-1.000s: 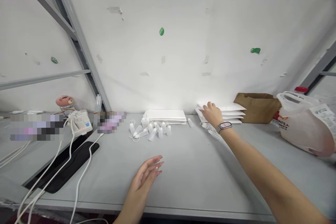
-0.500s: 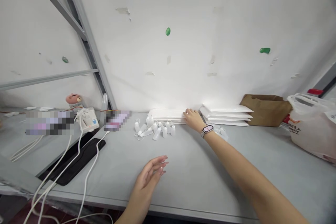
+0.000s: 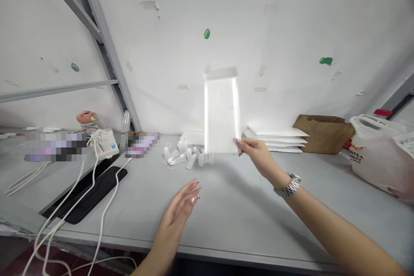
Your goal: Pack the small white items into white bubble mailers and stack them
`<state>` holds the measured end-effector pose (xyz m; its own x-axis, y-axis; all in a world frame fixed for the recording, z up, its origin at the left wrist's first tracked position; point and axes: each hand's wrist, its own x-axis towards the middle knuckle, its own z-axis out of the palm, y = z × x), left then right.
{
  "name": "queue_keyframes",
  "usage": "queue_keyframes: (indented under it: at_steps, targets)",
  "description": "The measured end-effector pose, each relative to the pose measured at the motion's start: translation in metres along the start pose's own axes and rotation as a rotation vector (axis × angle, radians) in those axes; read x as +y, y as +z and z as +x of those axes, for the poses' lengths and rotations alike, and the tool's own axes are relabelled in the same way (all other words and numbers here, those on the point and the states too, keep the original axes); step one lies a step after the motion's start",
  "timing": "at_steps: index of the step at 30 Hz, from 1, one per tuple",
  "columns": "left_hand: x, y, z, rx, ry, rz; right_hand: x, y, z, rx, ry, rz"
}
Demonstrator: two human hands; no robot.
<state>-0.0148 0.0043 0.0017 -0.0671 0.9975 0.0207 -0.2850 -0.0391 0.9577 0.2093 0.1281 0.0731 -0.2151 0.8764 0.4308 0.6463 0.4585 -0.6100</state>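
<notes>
My right hand (image 3: 258,155) pinches the lower right corner of a white padded envelope (image 3: 221,110) and holds it upright above the grey table (image 3: 246,220). A metal-band watch sits on that wrist. My left hand (image 3: 181,207) hovers low over the table's front, fingers apart, holding nothing. Behind the raised envelope lies a flat stack of white envelopes (image 3: 193,137). In front of that stack is a cluster of several small white bottles (image 3: 187,157). A second stack of white envelopes (image 3: 278,139) lies to the right.
A brown paper bag (image 3: 323,133) and a white plastic bag (image 3: 381,155) stand at the back right. At the left are a black pad (image 3: 87,194), white cables (image 3: 80,198), a white charger block (image 3: 104,143) and a grey metal frame (image 3: 97,39). The white wall is close behind.
My right hand moved from the right envelope stack to the left one, then lifted one envelope upright above the table. My left hand stayed almost still.
</notes>
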Motion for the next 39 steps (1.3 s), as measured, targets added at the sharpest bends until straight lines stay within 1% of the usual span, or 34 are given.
queue_keyframes:
  at_steps: [1, 2, 4, 6, 7, 8, 9, 10, 11, 12, 13, 14, 16, 19, 22, 24, 26, 27, 28, 30, 31, 32, 33, 34, 36, 39]
  targets:
    - [0.004, 0.001, -0.001, 0.036, -0.004, -0.048, -0.008, -0.003, -0.016, -0.159, 0.026, 0.210]
    - [0.007, 0.002, -0.001, 0.070, -0.018, -0.098, -0.015, -0.005, -0.031, -0.305, 0.057, 0.351]
    - [0.015, 0.003, -0.003, 0.153, -0.091, -0.183, -0.024, -0.005, -0.057, -0.602, 0.124, 0.505]
    - [0.020, 0.004, -0.003, 0.283, -0.190, -0.226, -0.027, -0.006, -0.073, -0.830, 0.160, 0.541]
    - [0.021, 0.004, -0.003, 0.347, -0.230, -0.230, -0.025, -0.007, -0.075, -0.919, 0.158, 0.534]
    - [0.022, 0.004, -0.003, 0.393, -0.260, -0.228, -0.021, -0.009, -0.074, -0.976, 0.148, 0.505]
    - [0.022, 0.005, -0.003, 0.415, -0.278, -0.225, -0.016, -0.013, -0.069, -0.991, 0.134, 0.436]
    - [0.021, 0.005, -0.002, 0.403, -0.292, -0.223, -0.008, -0.017, -0.061, -0.954, 0.137, 0.313]
    - [0.019, 0.005, -0.002, 0.372, -0.308, -0.220, 0.001, -0.022, -0.051, -0.858, 0.153, 0.149]
    - [0.018, 0.006, -0.003, 0.333, -0.332, -0.214, 0.012, -0.027, -0.041, -0.697, 0.196, -0.083]
    - [0.016, 0.007, -0.003, 0.292, -0.361, -0.204, 0.023, -0.032, -0.030, -0.517, 0.287, -0.342]
    - [0.014, 0.008, -0.003, 0.249, -0.389, -0.189, 0.035, -0.036, -0.021, -0.440, 0.344, -0.444]
    - [0.009, 0.010, -0.005, 0.171, -0.429, -0.151, 0.056, -0.041, -0.007, -0.359, 0.422, -0.561]
    - [0.004, 0.013, -0.007, 0.093, -0.443, -0.088, 0.076, -0.038, -0.004, -0.334, 0.482, -0.596]
    - [0.001, 0.015, -0.009, 0.081, -0.447, -0.021, 0.082, -0.030, -0.010, -0.320, 0.496, -0.543]
    - [0.000, 0.016, -0.010, 0.096, -0.440, 0.024, 0.078, -0.028, -0.014, -0.310, 0.486, -0.466]
    - [-0.002, 0.016, -0.011, 0.084, -0.435, 0.062, 0.068, -0.028, -0.016, -0.305, 0.448, -0.362]
    - [-0.003, 0.016, -0.012, 0.064, -0.433, 0.077, 0.062, -0.028, -0.016, -0.305, 0.405, -0.244]
    - [-0.004, 0.016, -0.012, 0.035, -0.433, 0.087, 0.054, -0.027, -0.017, -0.309, 0.352, -0.075]
    - [-0.007, 0.017, -0.012, -0.021, -0.422, 0.094, 0.036, -0.021, -0.020, -0.341, 0.239, 0.363]
    - [-0.008, 0.017, -0.012, -0.046, -0.411, 0.092, 0.026, -0.016, -0.022, -0.362, 0.192, 0.578]
    - [-0.009, 0.018, -0.012, -0.068, -0.401, 0.091, 0.017, -0.009, -0.026, -0.389, 0.162, 0.738]
    - [-0.010, 0.019, -0.012, -0.090, -0.392, 0.090, 0.009, -0.002, -0.030, -0.410, 0.144, 0.825]
    - [-0.010, 0.020, -0.012, -0.110, -0.386, 0.093, 0.002, 0.007, -0.035, -0.423, 0.132, 0.861]
    - [-0.010, 0.023, -0.013, -0.140, -0.373, 0.113, -0.007, 0.022, -0.044, -0.408, 0.098, 0.829]
    - [-0.008, 0.026, -0.014, -0.167, -0.351, 0.140, -0.010, 0.035, -0.052, -0.276, 0.053, 0.635]
